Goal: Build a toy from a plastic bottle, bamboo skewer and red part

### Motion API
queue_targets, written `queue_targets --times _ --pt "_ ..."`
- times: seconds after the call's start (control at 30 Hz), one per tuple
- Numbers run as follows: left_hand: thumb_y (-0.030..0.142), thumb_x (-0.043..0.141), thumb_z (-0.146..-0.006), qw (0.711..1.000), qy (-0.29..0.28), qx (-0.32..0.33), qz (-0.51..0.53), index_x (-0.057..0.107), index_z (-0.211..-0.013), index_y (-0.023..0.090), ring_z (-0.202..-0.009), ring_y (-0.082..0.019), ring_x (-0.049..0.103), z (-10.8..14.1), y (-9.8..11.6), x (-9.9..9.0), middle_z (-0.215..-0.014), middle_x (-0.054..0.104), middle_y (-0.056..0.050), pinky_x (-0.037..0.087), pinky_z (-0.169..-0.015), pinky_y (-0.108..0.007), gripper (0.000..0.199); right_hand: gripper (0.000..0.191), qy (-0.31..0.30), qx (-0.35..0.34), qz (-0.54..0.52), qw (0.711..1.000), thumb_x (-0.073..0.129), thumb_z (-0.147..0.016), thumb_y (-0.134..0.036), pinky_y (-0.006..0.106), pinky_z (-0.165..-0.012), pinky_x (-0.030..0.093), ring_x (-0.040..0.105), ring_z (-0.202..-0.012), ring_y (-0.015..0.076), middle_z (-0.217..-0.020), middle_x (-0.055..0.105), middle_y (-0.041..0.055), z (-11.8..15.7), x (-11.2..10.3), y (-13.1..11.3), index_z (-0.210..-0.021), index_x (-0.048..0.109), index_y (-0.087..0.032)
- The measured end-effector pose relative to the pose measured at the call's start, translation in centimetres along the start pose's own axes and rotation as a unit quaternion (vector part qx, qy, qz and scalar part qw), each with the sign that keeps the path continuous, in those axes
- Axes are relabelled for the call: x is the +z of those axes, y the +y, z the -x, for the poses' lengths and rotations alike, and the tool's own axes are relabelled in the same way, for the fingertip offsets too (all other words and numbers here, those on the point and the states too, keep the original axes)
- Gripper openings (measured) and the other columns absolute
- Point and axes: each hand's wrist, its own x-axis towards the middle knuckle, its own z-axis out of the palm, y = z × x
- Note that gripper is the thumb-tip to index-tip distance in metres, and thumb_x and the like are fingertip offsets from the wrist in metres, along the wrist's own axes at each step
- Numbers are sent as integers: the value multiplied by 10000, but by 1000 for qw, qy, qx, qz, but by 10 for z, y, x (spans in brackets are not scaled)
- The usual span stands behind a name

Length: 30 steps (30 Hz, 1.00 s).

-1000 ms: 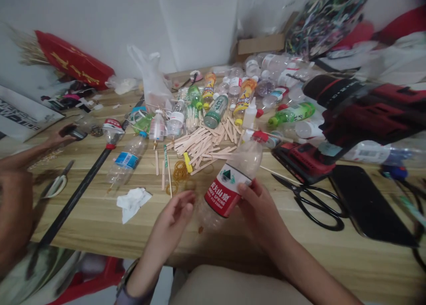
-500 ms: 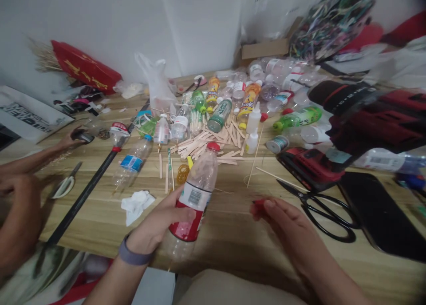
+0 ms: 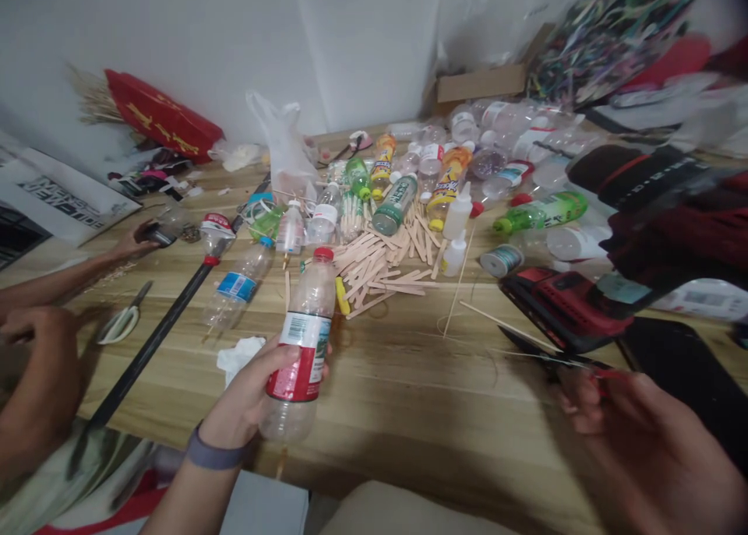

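My left hand (image 3: 262,387) is wrapped round a clear plastic bottle (image 3: 309,286) with a red cap and a red-and-white label. The bottle stands nearly upright, leaning a little, and a thin stick (image 3: 281,463) pokes out below its base. Off to the right, my right hand (image 3: 648,434) is blurred, its fingers closed on a small red object (image 3: 613,379) whose kind I cannot make out. Black scissors (image 3: 526,352) lie by those fingertips, with their handles mostly hidden by the hand. A dark phone (image 3: 672,364) is partly behind it.
Wooden craft sticks (image 3: 379,262) lie heaped mid-table, with many plastic bottles (image 3: 543,208) behind. A red-and-black power drill (image 3: 584,309) stands at right. At left are a black pole (image 3: 157,336), white-handled scissors (image 3: 122,321) and another person's arm (image 3: 75,278).
My right hand has moved right, from open table to beside the black scissors, still with the red object. The bottle in my left hand has shifted slightly left in view.
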Motion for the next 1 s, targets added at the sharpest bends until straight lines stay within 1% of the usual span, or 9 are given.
queue_targets --times 0.07,0.13,0.3,0.47,0.57,0.73,0.83,0.93,1.0 --pt "304 917 -518 1000 -16 -11 -2 723 -872 146 -627 -207 718 -2 -4 5 -774 783 -66 566 -571 -268 434 391 -36 18 -14 999 915 -541 -595 328 -494 489 532 -528 173 -586 599 36 4 11 3 -601 739 -251" --pt "302 920 -499 999 -42 -27 -1 720 -891 151 -615 -215 712 -3 -7 12 -762 776 -65 557 -561 -278 465 358 -117 22 1 993 846 -673 -589 328 -539 478 527 -540 175 -589 620 27 10 29 6 -662 755 -243" --pt "310 917 -500 994 -92 -60 -1 731 -882 178 -626 -203 701 -1 -14 25 -730 758 -36 535 -579 -267 445 453 -248 4 32 968 773 -746 -637 313 -573 399 510 -576 174 -561 604 16 24 79 10 -581 700 -222" --pt "294 896 -543 992 -107 -71 -9 757 -881 186 -629 -191 684 2 -19 29 -775 760 -49 514 -585 -263 381 460 -293 9 29 955 749 -768 -641 310 -588 399 515 -575 168 -573 616 10 28 98 8 -603 707 -214" --pt "292 899 -530 993 -100 -64 -1 746 -867 187 -616 -198 678 0 -17 26 -750 751 -46 510 -570 -267 385 446 -269 9 20 963 755 -768 -629 298 -583 406 510 -582 164 -570 612 11 23 86 9 -598 714 -219" --pt "324 873 -562 999 -46 -22 -5 722 -859 167 -631 -200 696 0 -10 14 -767 758 -51 528 -581 -266 369 370 -180 34 -7 983 799 -724 -598 263 -523 452 499 -554 154 -565 604 12 9 46 9 -632 754 -243" --pt "338 875 -550 999 -43 -13 3 723 -854 153 -622 -201 696 1 -8 6 -777 763 -61 532 -566 -267 387 365 -75 78 -23 994 916 -542 -564 248 -581 538 543 -571 150 -577 611 17 8 31 1 -624 767 -241" --pt "376 890 -541 999 -32 1 21 740 -831 143 -613 -191 692 4 -9 -1 -753 767 -65 538 -564 -255 402 449 6 99 -28 995 957 -325 -566 231 -473 527 517 -513 145 -504 553 18 10 25 -9 -504 724 -226" --pt "383 903 -542 1000 -13 10 26 752 -824 139 -623 -191 701 6 -8 -4 -760 779 -72 548 -576 -251 402 451 48 101 -40 993 965 -251 -520 235 -405 507 515 -491 148 -508 566 28 9 20 -12 -494 727 -224"
